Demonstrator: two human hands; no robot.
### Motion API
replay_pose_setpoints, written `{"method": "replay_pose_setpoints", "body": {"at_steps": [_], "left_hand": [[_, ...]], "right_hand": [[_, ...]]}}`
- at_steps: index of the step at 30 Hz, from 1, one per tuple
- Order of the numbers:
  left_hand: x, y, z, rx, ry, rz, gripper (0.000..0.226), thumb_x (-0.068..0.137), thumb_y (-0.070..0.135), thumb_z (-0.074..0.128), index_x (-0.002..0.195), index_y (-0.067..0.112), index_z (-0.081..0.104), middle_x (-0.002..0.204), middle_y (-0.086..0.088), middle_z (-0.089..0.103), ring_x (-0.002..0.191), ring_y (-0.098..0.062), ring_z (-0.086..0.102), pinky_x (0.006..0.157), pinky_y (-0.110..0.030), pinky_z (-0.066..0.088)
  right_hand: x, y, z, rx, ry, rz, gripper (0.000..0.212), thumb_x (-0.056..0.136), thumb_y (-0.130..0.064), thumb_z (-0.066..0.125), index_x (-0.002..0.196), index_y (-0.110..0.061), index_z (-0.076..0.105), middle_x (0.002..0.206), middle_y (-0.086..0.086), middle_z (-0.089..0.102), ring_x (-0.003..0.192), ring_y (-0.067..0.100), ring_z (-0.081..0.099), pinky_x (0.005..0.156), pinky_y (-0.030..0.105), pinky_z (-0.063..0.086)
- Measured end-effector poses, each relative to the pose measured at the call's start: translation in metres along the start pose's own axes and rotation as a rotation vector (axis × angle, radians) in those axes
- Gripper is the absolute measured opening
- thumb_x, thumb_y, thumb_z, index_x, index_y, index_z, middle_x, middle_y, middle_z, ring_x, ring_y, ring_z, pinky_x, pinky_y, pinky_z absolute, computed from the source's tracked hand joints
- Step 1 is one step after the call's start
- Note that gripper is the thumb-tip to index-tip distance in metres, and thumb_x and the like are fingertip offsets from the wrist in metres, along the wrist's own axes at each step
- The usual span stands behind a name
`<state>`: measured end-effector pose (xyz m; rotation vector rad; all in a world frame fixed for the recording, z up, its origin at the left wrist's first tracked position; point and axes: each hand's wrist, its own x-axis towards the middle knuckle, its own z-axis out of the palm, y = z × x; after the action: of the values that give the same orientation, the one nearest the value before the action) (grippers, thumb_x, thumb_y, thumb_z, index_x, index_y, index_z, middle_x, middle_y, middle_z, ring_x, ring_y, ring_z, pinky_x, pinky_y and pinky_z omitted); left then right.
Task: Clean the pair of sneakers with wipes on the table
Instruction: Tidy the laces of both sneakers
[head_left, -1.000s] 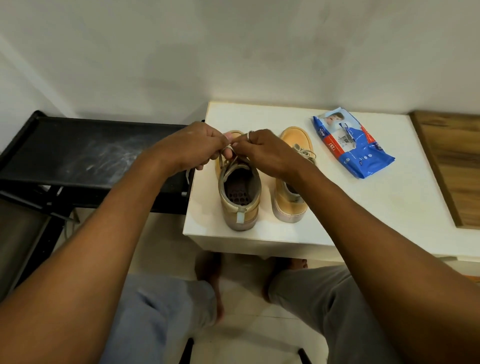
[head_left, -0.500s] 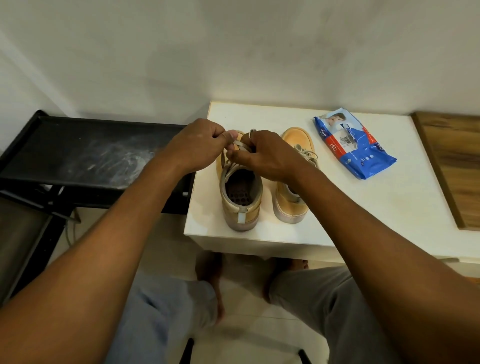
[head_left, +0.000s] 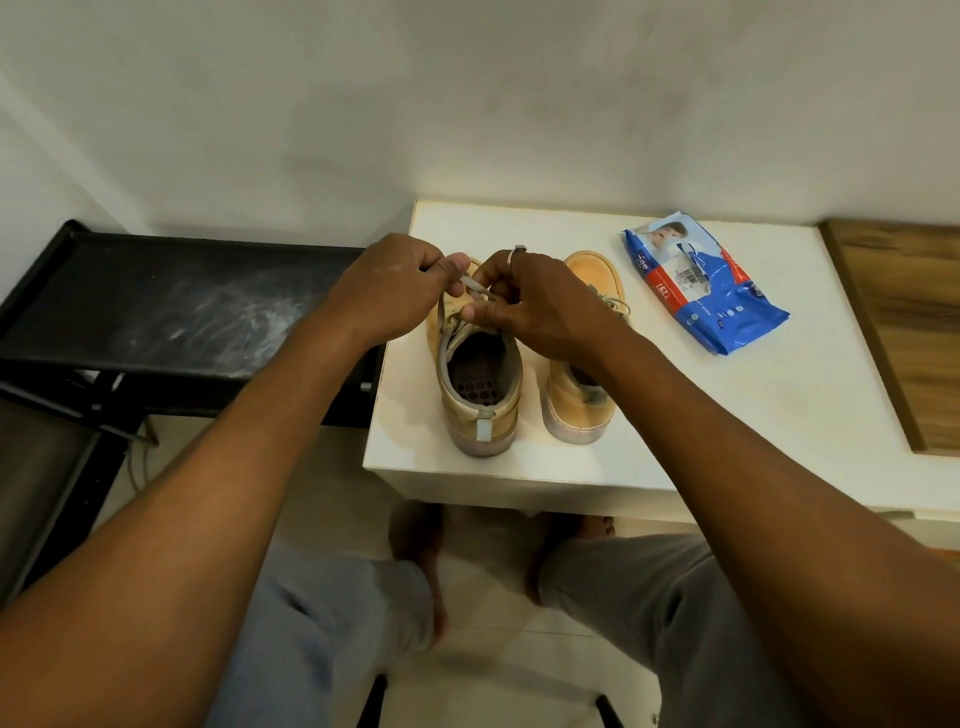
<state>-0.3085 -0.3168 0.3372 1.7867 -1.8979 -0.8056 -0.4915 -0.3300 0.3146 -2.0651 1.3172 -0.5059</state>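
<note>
The hands have drawn apart since half a second ago, and a stretch of lace (head_left: 475, 287) now shows taut between them where before they were knuckle to knuckle. The left hand (head_left: 389, 286) has the lace tip pinched, fingers (head_left: 454, 265) curled tight on it. The right hand (head_left: 535, 306) is curled too, its thumb clamping the lacing down at the throat of the left shoe (head_left: 478, 400).

That shoe stands on the worktop (head_left: 779, 415), heel toward the person and toe toward the wall, so its long axis runs straight away from him and the lace sits directly under both hands. The right shoe (head_left: 576, 410) stands just beside it, parallel.

No wiping yet: this looks like lace work ahead of the clean. The wipes (head_left: 701, 291) lie out to the right, past the right shoe and well apart from the hands. The right hand is plainly the nearer one for that reach, with nothing between but the second shoe.
</note>
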Motion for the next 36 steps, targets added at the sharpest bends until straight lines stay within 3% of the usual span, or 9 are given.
{"method": "replay_pose_setpoints", "body": {"at_steps": [3, 7, 11, 15, 20, 23, 28, 32, 36], "left_hand": [[0.000, 0.002, 0.002, 0.010, 0.004, -0.016, 0.043, 0.103, 0.048, 0.048, 0.091, 0.019, 0.077, 0.061, 0.002, 0.055, 0.062, -0.011, 0.052, 0.061, -0.023, 0.038], [-0.001, 0.003, 0.003, 0.002, -0.015, -0.010, 0.041, 0.102, 0.050, 0.049, 0.087, 0.022, 0.076, 0.080, -0.008, 0.070, 0.078, -0.020, 0.064, 0.064, -0.021, 0.039], [-0.001, 0.005, 0.003, -0.003, 0.010, -0.025, 0.041, 0.103, 0.047, 0.049, 0.091, 0.019, 0.077, 0.061, 0.005, 0.056, 0.061, -0.008, 0.052, 0.060, -0.023, 0.037], [-0.001, 0.001, 0.000, -0.002, 0.013, -0.038, 0.037, 0.103, 0.049, 0.048, 0.085, 0.027, 0.073, 0.091, -0.004, 0.067, 0.080, -0.012, 0.055, 0.065, -0.017, 0.036], [0.000, 0.001, 0.001, -0.006, 0.003, -0.061, 0.039, 0.103, 0.049, 0.048, 0.093, 0.023, 0.076, 0.097, 0.004, 0.064, 0.074, -0.001, 0.049, 0.065, -0.016, 0.031], [0.000, 0.001, 0.000, -0.004, -0.003, -0.071, 0.040, 0.102, 0.050, 0.047, 0.093, 0.024, 0.076, 0.091, 0.007, 0.063, 0.075, -0.002, 0.051, 0.064, -0.019, 0.033], [-0.005, 0.005, -0.004, -0.024, -0.059, -0.108, 0.042, 0.100, 0.053, 0.051, 0.090, 0.023, 0.079, 0.077, -0.009, 0.064, 0.072, -0.010, 0.057, 0.064, -0.025, 0.039], [-0.004, -0.008, -0.011, 0.096, -0.220, -0.267, 0.035, 0.095, 0.053, 0.060, 0.087, 0.026, 0.081, 0.130, -0.005, 0.066, 0.108, -0.018, 0.058, 0.087, -0.035, 0.039], [-0.001, -0.013, -0.011, 0.222, -0.318, -0.378, 0.035, 0.094, 0.052, 0.063, 0.090, 0.022, 0.080, 0.142, -0.010, 0.057, 0.122, -0.028, 0.056, 0.089, -0.037, 0.039]], "right_hand": [[-0.003, -0.004, 0.000, -0.032, 0.021, -0.022, 0.026, 0.083, -0.034, 0.073, 0.102, -0.020, 0.063, 0.074, -0.008, 0.058, 0.065, 0.010, 0.053, 0.062, 0.031, 0.047], [-0.005, -0.008, 0.002, -0.099, 0.064, -0.046, 0.019, 0.083, -0.026, 0.065, 0.095, -0.012, 0.064, 0.077, 0.001, 0.062, 0.070, 0.018, 0.058, 0.068, 0.039, 0.052], [-0.005, -0.006, 0.000, -0.130, 0.131, -0.066, 0.020, 0.088, -0.023, 0.061, 0.102, -0.013, 0.072, 0.085, 0.002, 0.069, 0.072, 0.016, 0.061, 0.069, 0.035, 0.053], [-0.002, -0.003, -0.004, -0.189, 0.132, -0.053, 0.027, 0.097, -0.030, 0.056, 0.112, -0.014, 0.073, 0.097, 0.007, 0.074, 0.083, 0.022, 0.066, 0.080, 0.044, 0.055], [-0.002, -0.002, -0.011, -0.180, 0.017, -0.023, 0.036, 0.098, -0.040, 0.053, 0.107, -0.012, 0.072, 0.086, 0.005, 0.069, 0.076, 0.018, 0.061, 0.075, 0.038, 0.052], [-0.006, -0.002, -0.013, -0.075, 0.013, -0.012, 0.045, 0.098, -0.047, 0.048, 0.099, -0.009, 0.072, 0.081, 0.002, 0.067, 0.074, 0.014, 0.062, 0.072, 0.033, 0.050], [-0.005, 0.010, -0.013, 0.024, 0.181, 0.095, 0.036, 0.100, -0.041, 0.049, 0.101, -0.016, 0.075, 0.086, -0.008, 0.072, 0.078, 0.008, 0.067, 0.080, 0.034, 0.056], [-0.003, 0.022, -0.019, -0.193, 0.242, 0.323, 0.033, 0.094, -0.037, 0.052, 0.094, -0.012, 0.073, 0.082, 0.000, 0.069, 0.079, 0.018, 0.064, 0.089, 0.048, 0.052], [-0.006, 0.025, -0.021, -0.434, 0.207, 0.384, 0.025, 0.096, -0.035, 0.050, 0.087, -0.015, 0.062, 0.070, -0.004, 0.057, 0.081, 0.017, 0.057, 0.106, 0.048, 0.030]]}}
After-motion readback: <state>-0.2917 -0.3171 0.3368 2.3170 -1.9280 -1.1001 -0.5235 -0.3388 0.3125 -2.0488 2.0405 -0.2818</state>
